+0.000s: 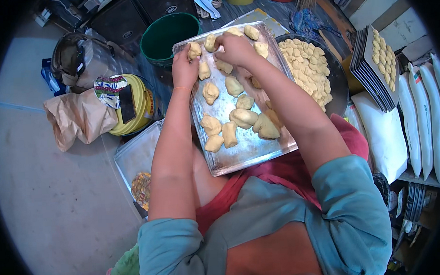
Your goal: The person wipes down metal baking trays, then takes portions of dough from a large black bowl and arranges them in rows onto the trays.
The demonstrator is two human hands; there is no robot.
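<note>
My blue sleeves (350,205) sit closest; beyond them the metal tray (260,153) rests on my lap. At its far edge my left hand (185,65) pinches a dough piece (194,50) and my right hand (236,48) presses another (211,42). I judge I'm laying out rows; the next piece needs an open spot.

A dark green bucket (169,34) stands beyond the far left corner of the work. To its left sits a stack of yellow rings (139,102) with a dark phone (126,103) and a patterned cloth (109,86) on top, and beside that a crumpled brown paper bag (77,119). A 2nd metal tray (140,158) lies lower left, holding a small speckled heap (141,186). At right, a stack of dark trays (371,67) leans near white sacks (384,130). The floor (50,194) is pale grey.
</note>
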